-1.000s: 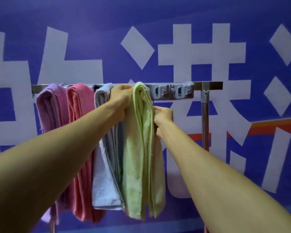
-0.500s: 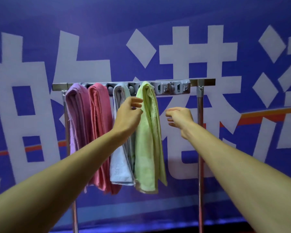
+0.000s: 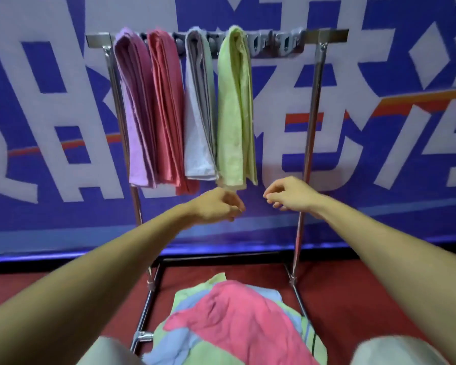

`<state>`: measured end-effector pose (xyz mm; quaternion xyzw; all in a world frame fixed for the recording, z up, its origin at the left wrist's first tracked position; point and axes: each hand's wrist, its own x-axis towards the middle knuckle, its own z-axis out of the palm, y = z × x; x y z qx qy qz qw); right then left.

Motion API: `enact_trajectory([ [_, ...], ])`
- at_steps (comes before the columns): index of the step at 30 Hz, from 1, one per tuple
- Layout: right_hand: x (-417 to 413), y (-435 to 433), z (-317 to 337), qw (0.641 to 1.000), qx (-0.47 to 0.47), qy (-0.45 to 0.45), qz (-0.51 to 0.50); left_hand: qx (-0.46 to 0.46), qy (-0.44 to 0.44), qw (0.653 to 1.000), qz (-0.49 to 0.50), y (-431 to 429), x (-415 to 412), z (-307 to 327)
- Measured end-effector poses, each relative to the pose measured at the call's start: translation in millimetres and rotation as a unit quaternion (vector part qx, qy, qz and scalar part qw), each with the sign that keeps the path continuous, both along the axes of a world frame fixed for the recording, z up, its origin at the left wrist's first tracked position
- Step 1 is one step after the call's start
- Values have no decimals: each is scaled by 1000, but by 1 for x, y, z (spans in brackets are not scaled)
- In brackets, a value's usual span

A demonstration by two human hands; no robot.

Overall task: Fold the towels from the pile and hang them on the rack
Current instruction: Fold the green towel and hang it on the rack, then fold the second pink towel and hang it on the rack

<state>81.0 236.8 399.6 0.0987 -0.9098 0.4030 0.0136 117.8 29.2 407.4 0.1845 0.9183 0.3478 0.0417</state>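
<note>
Rack [image 3: 327, 36]: metal tubing, polished, glossy.
Clip strip [image 3: 279, 44] along the rack's top bar: grey plastic, smooth.
Four folded towels [image 3: 234, 101] on the rack: terry cloth, matt, nubbly.
Pile [image 3: 234, 317] at the rack's foot: same matt cloth.
Floor [image 3: 334, 299] under the rack: matt red.
Banner [image 3: 63, 75] behind the rack: smooth printed sheet.

Metal rack [image 3: 327, 36] upright on red floor [image 3: 353, 285]. Draped over top bar, side by side from left: purple towel [image 3: 132, 101], pink towel [image 3: 166, 101], white towel [image 3: 198, 122], green towel [image 3: 234, 101], all folded, hanging straight down, neighbours touching. Grey clip strip [image 3: 282, 46] along bar. On floor between base rails: loose pile [image 3: 234, 320] of pink, blue and green towels.
</note>
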Motion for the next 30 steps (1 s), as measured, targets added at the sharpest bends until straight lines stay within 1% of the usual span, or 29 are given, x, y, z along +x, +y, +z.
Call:
enact_trajectory([
  [3,-8,4,-53,998,37,-60,2,-44,-57,997,-21,3,-8,-53],
  [6,-25,7,-109,994,46,-98,-6,-80,-77,994,-20,9,-23,-106],
  [7,-30,7,-127,992,47,-114,-9,-123,-71,990,-23,11,-29,-125],
  [9,-42,7,-164,988,46,-144,-16,-244,-50,968,-32,14,-39,-163],
  [10,-48,6,-181,986,48,-157,-17,-276,-46,959,-37,15,-44,-181],
  [11,-53,6,-199,984,55,-170,-16,-278,-57,958,-43,16,-50,-198],
  [14,-67,10,-254,974,78,-213,-15,-216,-113,968,-52,22,-63,-243],
  [18,-78,28,-331,959,91,-263,-57,-175,-179,966,-63,29,-76,-301],
  [21,-75,41,-387,942,95,-305,-103,-180,-207,959,-74,36,-81,-342],
  [25,-68,54,-457,916,131,-317,-210,-210,-229,946,-93,42,-90,-391],
  [28,-63,56,-487,900,136,-338,-241,-224,-250,938,-90,41,-95,-422],
  [30,-62,57,-505,888,157,-362,-236,-219,-262,937,-80,40,-95,-436],
])
